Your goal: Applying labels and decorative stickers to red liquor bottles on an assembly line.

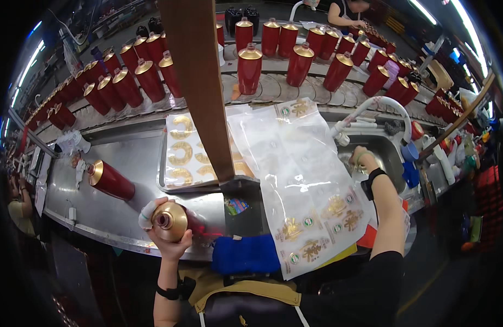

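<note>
My left hand (174, 248) is wrapped round a dark red bottle (173, 220) with a gold shoulder and an open neck, tilted toward me above the steel counter's front edge. A white covering is on one of its fingers. Over at the right, my right hand (362, 157) reaches down into the steel sink (390, 155); its fingers are curled, and what they hold, if anything, is hard to make out. A second red and gold bottle (112, 181) lies tilted on the counter, left of the held one.
Printed transparent sheets (311, 180) spread between my arms. A tray of gold crescent decals (180, 155) sits behind a brown post (199, 82). Red bottles (250, 71) line a conveyor (273, 95) across the back. A curved faucet (390, 103) overhangs the sink; a blue cloth (246, 255) lies in front.
</note>
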Demonstrator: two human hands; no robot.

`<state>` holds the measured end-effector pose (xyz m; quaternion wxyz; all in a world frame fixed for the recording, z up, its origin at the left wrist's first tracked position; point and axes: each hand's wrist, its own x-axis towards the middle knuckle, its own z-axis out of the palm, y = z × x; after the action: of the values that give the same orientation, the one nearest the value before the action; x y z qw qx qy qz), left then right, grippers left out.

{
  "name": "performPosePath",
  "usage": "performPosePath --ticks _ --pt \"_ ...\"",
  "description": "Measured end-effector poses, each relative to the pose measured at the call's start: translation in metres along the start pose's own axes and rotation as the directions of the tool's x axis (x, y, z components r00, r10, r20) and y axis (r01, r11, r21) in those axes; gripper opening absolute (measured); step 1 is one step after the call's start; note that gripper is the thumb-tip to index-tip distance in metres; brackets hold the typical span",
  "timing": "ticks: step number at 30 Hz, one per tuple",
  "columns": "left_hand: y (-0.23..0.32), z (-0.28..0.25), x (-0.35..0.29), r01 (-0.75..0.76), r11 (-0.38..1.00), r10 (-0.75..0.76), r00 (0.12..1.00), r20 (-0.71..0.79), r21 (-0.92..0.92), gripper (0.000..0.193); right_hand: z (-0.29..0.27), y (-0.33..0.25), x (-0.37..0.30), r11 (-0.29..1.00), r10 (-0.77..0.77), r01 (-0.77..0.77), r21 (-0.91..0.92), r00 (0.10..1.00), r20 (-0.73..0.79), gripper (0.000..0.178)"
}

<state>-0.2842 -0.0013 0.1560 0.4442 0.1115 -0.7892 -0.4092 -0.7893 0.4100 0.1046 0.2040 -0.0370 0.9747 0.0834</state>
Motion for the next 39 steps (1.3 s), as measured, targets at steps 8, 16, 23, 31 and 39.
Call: performPosePath --ticks 8,16,23,31,39 --pt "0.009 -0.009 0.013 0.035 0.978 -0.032 0.999 0.022 -0.203 0.136 -0.028 0.028 -0.038 0.904 -0.297 0.374 0.207 0.898 -0.323 0.026" --pt "-0.004 -0.206 0.015 -0.023 0.990 -0.087 0.659 -0.747 -0.136 0.063 -0.048 0.000 -0.172 0.552 -0.328 0.629 0.548 0.768 -0.551 0.016" --pt "0.011 -0.225 -0.024 0.204 0.977 -0.175 0.590 -0.788 -0.065 0.055 -0.045 -0.077 -0.265 0.336 -0.448 0.607 0.720 0.775 -0.445 0.014" --pt "0.012 -0.088 0.022 0.262 0.885 -0.234 0.965 0.118 -0.385 0.126 -0.047 -0.161 -0.336 0.066 -0.540 0.541 0.838 0.726 -0.426 0.017" --pt "0.001 -0.030 0.030 0.235 0.906 -0.086 0.916 0.392 -0.352 0.133 -0.029 -0.186 -0.381 -0.177 -0.510 0.473 0.863 0.706 -0.491 0.016"
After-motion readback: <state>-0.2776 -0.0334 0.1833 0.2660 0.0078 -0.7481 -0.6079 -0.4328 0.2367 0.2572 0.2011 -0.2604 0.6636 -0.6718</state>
